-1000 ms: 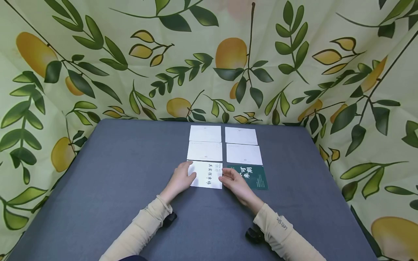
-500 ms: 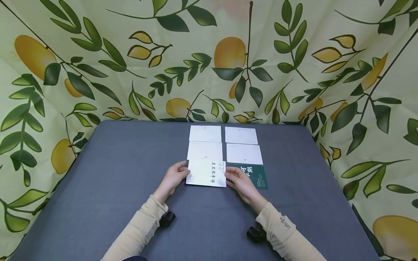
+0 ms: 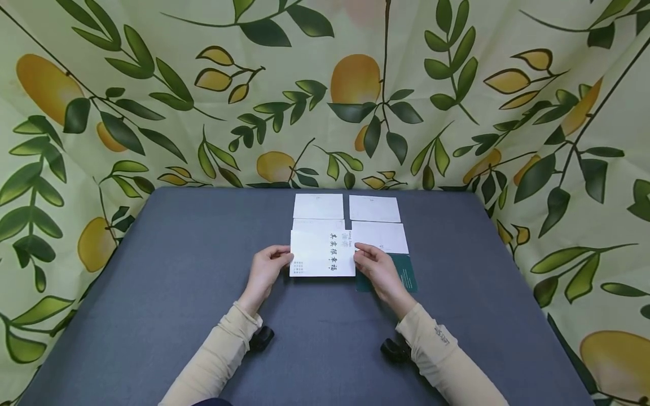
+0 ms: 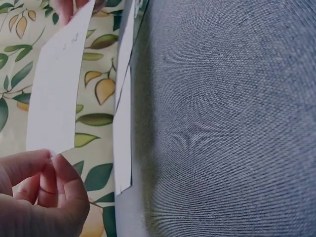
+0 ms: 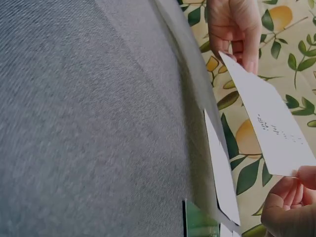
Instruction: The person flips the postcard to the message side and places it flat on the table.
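Observation:
A white card (image 3: 315, 254) printed with dark Chinese characters hangs above the table, held level between both hands. My left hand (image 3: 265, 273) pinches its left edge between thumb and fingers; the left wrist view shows this pinch at the card's corner. At the opposite edge my right hand (image 3: 381, 276) pinches it the same way, seen low in the right wrist view. In the head view the card overlaps part of a white card (image 3: 319, 224) lying behind it. A green card (image 3: 403, 273) with white print lies on the table, partly hidden by the right hand.
Further white cards lie in two columns: one at the back left (image 3: 318, 206), one at the back right (image 3: 374, 209), and one at the middle right (image 3: 381, 235). The grey cloth-covered table (image 3: 203, 237) ends at a leaf-and-fruit patterned curtain (image 3: 304, 113).
The printed white card has been lifted off the table from the front left place, raised and turned up toward the head camera. Both hands rose with it, pinching its side edges.

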{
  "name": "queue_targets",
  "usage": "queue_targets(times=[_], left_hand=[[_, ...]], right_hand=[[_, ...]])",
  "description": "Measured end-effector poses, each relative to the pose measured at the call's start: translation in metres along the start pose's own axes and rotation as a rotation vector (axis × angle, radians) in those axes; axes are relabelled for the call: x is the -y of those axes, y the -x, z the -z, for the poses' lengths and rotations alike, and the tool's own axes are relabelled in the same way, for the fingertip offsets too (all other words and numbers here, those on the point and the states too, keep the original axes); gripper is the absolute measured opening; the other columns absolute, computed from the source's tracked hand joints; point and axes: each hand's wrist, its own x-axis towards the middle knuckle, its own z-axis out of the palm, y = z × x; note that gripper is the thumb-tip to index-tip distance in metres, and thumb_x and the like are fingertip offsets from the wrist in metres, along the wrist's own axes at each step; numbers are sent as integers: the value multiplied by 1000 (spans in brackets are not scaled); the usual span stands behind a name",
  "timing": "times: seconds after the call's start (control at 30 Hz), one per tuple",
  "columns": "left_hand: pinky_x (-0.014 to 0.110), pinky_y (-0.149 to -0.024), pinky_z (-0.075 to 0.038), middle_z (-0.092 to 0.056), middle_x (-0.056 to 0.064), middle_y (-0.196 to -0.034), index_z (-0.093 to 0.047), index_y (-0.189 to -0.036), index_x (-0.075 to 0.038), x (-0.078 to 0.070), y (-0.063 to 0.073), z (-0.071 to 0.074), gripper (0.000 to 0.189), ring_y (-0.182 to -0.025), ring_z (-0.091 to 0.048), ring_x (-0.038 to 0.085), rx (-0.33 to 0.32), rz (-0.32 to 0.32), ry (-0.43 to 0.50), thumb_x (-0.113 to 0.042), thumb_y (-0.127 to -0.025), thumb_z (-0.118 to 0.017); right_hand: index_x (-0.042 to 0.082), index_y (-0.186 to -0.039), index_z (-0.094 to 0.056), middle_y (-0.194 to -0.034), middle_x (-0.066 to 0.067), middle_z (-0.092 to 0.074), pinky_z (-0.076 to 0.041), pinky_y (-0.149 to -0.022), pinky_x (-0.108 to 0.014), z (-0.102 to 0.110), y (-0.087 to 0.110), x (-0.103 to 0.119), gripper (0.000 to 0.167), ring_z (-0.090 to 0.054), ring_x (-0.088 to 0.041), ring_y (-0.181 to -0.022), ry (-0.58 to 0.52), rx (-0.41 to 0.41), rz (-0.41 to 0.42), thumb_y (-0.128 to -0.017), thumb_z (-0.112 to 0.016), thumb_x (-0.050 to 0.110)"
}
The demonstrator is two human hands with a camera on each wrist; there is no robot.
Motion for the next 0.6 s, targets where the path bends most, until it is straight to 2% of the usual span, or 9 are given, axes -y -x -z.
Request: queue_targets(times=[0.13, 0.33, 0.5, 0.6], left_hand=[[33, -72, -55, -65, 11, -89, -69, -103, 2, -3, 1, 1, 21, -73, -58, 14, -36, -23, 37, -3, -83, -66], [23, -62, -52, -67, 2, -80, -69, -100, 3, -4, 3, 2, 19, -69, -59, 12, -58, -45, 65, -8, -85, -67], [34, -74, -54, -67, -5, -79, -67, -101, 4, -3, 3, 3, 20, -79, -64, 20, -34, -46, 136, -10, -88, -63], [39, -81, -51, -65, -3, -84, -67, -101, 3, -2, 2, 4, 22, -82, -62, 21, -24, -20, 181, -14, -90, -59]], right_hand=[[-1, -112, -58, -90, -3, -54, -49, -69, -19, -6, -1, 3, 24, -52, -12, -78, 59, -52, 42, -90, -59, 8], [1, -103, -61, -85, 2, -55, -43, -70, -25, -7, 0, 7, 19, -48, -13, -78, 106, -96, 84, -90, -61, 14], [1, -105, -64, -87, 3, -61, -48, -81, -33, -7, 0, 7, 21, -56, -17, -86, 101, -91, 95, -91, -59, 15], [1, -106, -66, -84, 3, -63, -49, -83, -36, -7, 0, 7, 22, -59, -20, -86, 93, -80, 101, -92, -57, 15]])
